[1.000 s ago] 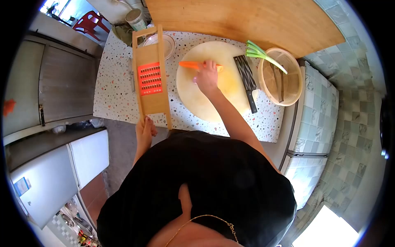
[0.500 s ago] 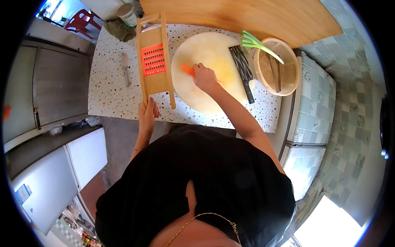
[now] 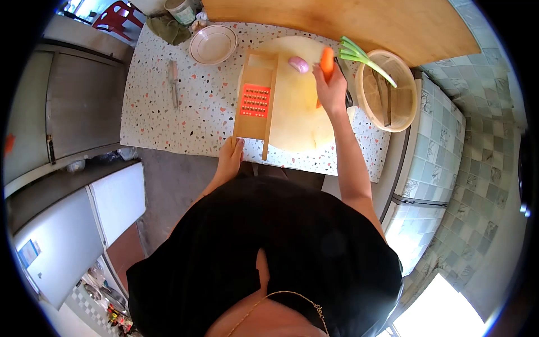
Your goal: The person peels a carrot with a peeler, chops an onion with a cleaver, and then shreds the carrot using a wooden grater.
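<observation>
My left hand (image 3: 230,157) is closed round the near end of a wooden grater (image 3: 254,128) with a red toothed plate. The grater lies over the left part of a round cutting board (image 3: 297,126). Above the board's right side, my right hand (image 3: 332,87) grips a carrot (image 3: 327,58), whose orange tip shows past the fingers. A bit of orange also shows below the hand. Left of the carrot, a purple-pink onion (image 3: 298,64) sits on the board. A dark cleaver (image 3: 349,95) is mostly hidden behind my right hand.
A shallow white bowl (image 3: 213,45) stands at the back left of the speckled table (image 3: 151,112), near a small knife (image 3: 173,84). To the right, a green onion (image 3: 368,62) rests across the rim of a basket (image 3: 415,101). A wooden panel (image 3: 337,19) borders the back.
The grater has moved right onto the board in my left hand, uncovering the bowl. My right hand has carried the carrot right and farther back. The onion now shows on the board.
</observation>
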`<move>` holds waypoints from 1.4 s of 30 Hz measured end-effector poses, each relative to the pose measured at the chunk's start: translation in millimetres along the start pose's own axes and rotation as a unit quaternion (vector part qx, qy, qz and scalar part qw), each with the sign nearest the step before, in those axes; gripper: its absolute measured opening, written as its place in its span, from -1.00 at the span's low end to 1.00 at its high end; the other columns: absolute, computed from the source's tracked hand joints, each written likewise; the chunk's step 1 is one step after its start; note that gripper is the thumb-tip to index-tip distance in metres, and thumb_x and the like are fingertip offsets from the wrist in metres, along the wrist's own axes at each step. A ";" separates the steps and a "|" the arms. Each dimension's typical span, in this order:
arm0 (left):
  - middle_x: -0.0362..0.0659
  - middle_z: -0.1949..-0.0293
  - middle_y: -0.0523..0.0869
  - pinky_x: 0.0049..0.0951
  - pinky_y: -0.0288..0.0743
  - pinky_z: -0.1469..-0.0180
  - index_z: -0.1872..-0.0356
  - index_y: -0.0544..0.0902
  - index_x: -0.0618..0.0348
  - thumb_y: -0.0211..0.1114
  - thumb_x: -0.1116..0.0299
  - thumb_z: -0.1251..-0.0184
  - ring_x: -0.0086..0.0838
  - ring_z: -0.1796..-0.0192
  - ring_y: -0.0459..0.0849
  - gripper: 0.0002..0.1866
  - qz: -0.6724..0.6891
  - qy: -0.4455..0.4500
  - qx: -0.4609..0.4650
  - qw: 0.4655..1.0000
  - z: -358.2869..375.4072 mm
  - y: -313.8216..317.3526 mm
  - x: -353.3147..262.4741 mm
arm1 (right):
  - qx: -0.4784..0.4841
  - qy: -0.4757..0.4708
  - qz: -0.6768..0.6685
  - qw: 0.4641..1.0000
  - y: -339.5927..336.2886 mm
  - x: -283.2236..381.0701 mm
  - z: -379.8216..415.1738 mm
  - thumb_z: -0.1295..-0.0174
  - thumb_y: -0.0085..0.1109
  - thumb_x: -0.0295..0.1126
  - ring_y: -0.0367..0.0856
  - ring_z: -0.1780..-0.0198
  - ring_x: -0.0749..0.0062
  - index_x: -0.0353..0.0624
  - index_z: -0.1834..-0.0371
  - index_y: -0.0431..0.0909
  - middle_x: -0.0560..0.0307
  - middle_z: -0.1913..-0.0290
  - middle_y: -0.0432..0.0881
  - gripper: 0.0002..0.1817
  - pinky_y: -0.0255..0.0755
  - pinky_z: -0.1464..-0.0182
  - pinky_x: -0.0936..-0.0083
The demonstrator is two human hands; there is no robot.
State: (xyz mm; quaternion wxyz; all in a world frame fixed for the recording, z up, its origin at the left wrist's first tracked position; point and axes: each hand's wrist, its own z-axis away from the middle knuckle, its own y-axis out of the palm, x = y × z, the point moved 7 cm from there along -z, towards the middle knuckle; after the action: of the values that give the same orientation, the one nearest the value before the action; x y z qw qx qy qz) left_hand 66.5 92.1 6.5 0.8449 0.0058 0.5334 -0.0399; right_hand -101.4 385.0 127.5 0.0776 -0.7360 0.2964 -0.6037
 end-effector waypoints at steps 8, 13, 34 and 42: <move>-0.09 0.47 0.59 -0.35 0.44 0.39 -0.04 0.46 0.29 0.17 0.32 -0.42 -0.35 0.46 0.58 -0.70 -0.227 0.185 -0.074 0.953 21.1 -12.2 -115.4 | -0.035 -0.040 0.053 0.997 -74.2 57.3 72.5 -0.23 0.32 -0.39 0.52 0.52 0.49 -0.27 0.04 0.61 0.12 0.51 0.60 -0.72 0.43 0.40 0.52; 0.04 0.23 0.67 -0.19 0.50 0.25 -0.37 0.25 0.28 0.31 0.35 -0.25 -0.09 0.23 0.67 -0.31 -0.492 0.280 -0.022 0.824 31.3 36.0 -110.5 | 0.110 0.235 -0.114 0.959 -54.5 -9.7 127.0 -0.28 0.22 -0.48 0.70 0.31 0.41 -0.21 -0.21 0.49 0.03 0.29 0.69 -0.59 0.61 0.19 0.52; -0.03 -0.18 0.50 -0.05 0.31 -0.29 -0.24 0.41 0.11 0.27 0.37 -0.30 -0.16 -0.27 0.44 -0.52 -0.617 0.368 0.046 0.694 -248.9 106.3 -146.9 | 0.134 0.457 -0.331 0.815 -10.8 -79.6 236.8 -0.46 -0.04 -0.04 0.29 0.61 0.66 -0.30 -0.01 0.42 0.26 0.52 0.39 -0.54 0.15 0.60 0.68; 0.12 -0.04 0.57 -0.26 0.56 0.00 -0.14 0.36 0.26 0.14 0.40 -0.39 -0.19 0.00 0.64 -0.64 -0.543 0.242 0.161 0.788 -245.9 19.2 -177.2 | 0.161 0.420 -0.438 0.779 -11.4 -30.7 238.4 -0.45 -0.01 -0.18 0.33 0.47 0.63 -0.31 -0.07 0.39 0.25 0.38 0.41 -0.62 0.24 0.38 0.70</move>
State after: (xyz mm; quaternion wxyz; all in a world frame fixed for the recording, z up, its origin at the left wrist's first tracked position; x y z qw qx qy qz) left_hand -229.4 134.9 59.7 0.5139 -0.1390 0.6218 -0.5744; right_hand 122.4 352.4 45.3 -0.2099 -0.4371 -0.1562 -0.8605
